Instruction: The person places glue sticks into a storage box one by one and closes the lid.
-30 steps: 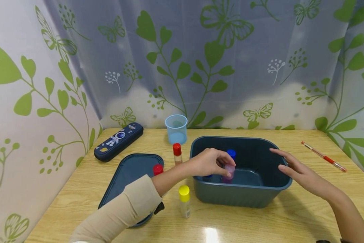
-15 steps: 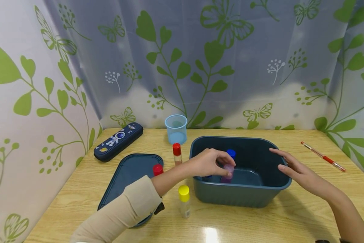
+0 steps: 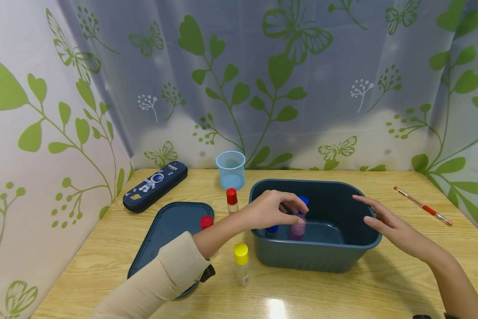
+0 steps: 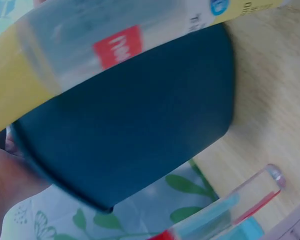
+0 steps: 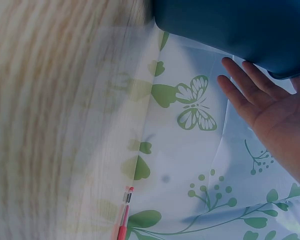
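Observation:
The dark blue bin [image 3: 303,257] stands on the table. My left hand [image 3: 272,210] reaches over its near left part, thumb and fingers parted just above a pinkish-purple bottle [image 3: 297,229] that stands inside; whether the thumb touches its top I cannot tell. Bottles with blue caps [image 3: 272,229] stand beside and behind it, partly hidden by the hand. At the bin's right rim, my right hand [image 3: 398,228] has its fingers extended; in the right wrist view the hand [image 5: 275,105] lies against the bin's outside [image 5: 230,30], palm showing.
Left of the bin stand a yellow-capped bottle [image 3: 241,263] and two red-capped ones [image 3: 232,197], partly behind the left forearm. A dark lid [image 3: 175,221] lies further left, with a pencil case [image 3: 156,186] behind. A light blue cup [image 3: 231,170] stands at the back, a red pen [image 3: 422,205] at the right.
My left hand has risen slightly and its fingers have parted from the purple bottle, which shows more of itself standing in the bin. The right hand has stayed at the rim.

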A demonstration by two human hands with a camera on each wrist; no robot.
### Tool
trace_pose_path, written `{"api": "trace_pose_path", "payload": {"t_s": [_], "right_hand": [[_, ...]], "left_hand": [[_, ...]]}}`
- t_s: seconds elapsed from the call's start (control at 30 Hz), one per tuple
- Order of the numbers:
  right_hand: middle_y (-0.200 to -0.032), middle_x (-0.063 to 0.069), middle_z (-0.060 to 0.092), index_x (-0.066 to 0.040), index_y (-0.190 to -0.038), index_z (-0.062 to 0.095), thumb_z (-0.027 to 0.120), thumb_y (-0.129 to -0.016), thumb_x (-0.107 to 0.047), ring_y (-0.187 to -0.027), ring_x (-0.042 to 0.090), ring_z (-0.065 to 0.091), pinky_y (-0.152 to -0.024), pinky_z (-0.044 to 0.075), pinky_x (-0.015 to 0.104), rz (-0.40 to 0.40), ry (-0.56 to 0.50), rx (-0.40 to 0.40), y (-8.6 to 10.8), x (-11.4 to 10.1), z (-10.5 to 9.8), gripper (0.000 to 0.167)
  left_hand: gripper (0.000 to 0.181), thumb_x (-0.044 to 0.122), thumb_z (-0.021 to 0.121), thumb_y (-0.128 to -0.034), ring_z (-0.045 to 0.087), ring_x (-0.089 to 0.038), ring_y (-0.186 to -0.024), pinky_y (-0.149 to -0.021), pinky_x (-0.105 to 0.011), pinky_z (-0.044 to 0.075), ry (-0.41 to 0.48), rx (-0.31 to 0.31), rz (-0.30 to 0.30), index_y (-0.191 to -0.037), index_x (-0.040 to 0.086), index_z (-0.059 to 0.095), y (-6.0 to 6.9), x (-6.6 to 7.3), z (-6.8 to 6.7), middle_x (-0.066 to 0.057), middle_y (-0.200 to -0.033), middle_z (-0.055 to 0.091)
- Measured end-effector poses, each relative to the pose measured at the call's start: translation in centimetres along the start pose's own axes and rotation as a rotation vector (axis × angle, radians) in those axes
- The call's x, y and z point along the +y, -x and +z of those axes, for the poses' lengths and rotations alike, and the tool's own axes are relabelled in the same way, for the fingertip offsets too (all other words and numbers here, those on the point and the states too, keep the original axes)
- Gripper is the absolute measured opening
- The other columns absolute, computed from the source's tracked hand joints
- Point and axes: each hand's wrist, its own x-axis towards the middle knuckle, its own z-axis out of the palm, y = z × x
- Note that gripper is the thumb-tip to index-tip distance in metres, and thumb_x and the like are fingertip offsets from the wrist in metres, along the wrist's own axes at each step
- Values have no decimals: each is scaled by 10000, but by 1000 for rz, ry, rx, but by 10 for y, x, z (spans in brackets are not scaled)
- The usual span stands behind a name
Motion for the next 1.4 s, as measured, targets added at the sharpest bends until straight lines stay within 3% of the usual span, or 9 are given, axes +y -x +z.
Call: {"api": "trace_pose_path", "payload": {"t_s": [0.13, 0.23, 0.33, 0.5, 0.53, 0.7, 0.93, 1.17, 1.4], "right_hand": [[-1477, 243, -6, -175, -1481, 141, 327, -1013, -102, -1268, 511, 63, -893, 344, 213, -4, -22, -5, 0, 1, 0, 509], [-1477, 243, -10, -175, -1481, 141, 327, -1012, -101, -1268, 510, 55, -820, 312, 96, -7, -32, -7, 0, 1, 0, 509], [-1478, 243, -11, -175, -1481, 136, 324, -1013, -102, -1269, 509, 55, -927, 334, 295, -5, -23, -6, 0, 0, 0, 510], [-1477, 243, -7, -176, -1481, 138, 324, -1014, -105, -1267, 510, 65, -922, 336, 300, 0, -11, -1, 0, -1, -1, 508], [-1478, 240, -4, -178, -1481, 139, 325, -1014, -105, -1268, 507, 71, -891, 340, 228, 1, -5, 0, 0, 0, -1, 508], [-1478, 239, -11, -179, -1482, 135, 325, -1013, -102, -1265, 514, 67, -926, 326, 416, 2, -8, -1, 1, -1, -1, 511], [-1480, 232, -4, -182, -1481, 140, 325, -1013, -102, -1267, 511, 73, -849, 345, 178, 0, -10, -6, 1, 0, -1, 509], [-1476, 245, -1, -177, -1482, 138, 322, -1011, -91, -1264, 507, 61, -861, 315, 137, -12, -17, 0, 2, 1, 0, 512], [-1474, 249, 4, -176, -1481, 142, 323, -1012, -94, -1260, 508, 67, -807, 294, 71, -15, -19, 4, 1, -1, 1, 509]], "left_hand": [[242, 147, 679, -848, 574, -103, -948, -794, -182, 462, 23, 47, 24, -1074, 65, 649, 9, 8, -11, -35, -1044, 644], [232, 142, 672, -854, 568, -125, -953, -817, -221, 460, 52, 103, 57, -1076, 76, 648, 22, 15, -19, -19, -1031, 637], [228, 143, 668, -857, 557, -174, -979, -836, -272, 459, 90, 151, 80, -1079, 90, 650, 40, 22, -23, 21, -1035, 624], [222, 152, 654, -869, 547, -206, -991, -839, -329, 461, 149, 185, 48, -1086, 104, 656, 72, 26, -24, 38, -1069, 625], [216, 157, 650, -873, 547, -205, -986, -834, -336, 461, 157, 194, 34, -1084, 111, 658, 78, 25, -23, 45, -1070, 628], [206, 164, 641, -879, 546, -192, -986, -851, -381, 453, 173, 265, -14, -1084, 146, 662, 106, 14, -14, 69, -1056, 634], [279, 117, 660, -859, 542, -207, -1044, -883, -374, 450, 258, 315, -84, -1132, 67, 623, 137, -8, -1, -22, -1115, 617], [410, 114, 686, -834, 520, -246, -1066, -900, -388, 442, 371, 307, -149, -1223, 70, 563, 150, -24, 15, -45, -1174, 579], [418, 89, 698, -813, 536, -247, -1037, -898, -423, 439, 366, 360, -133, -1203, 22, 563, 149, -28, 26, -72, -1147, 586]]}}
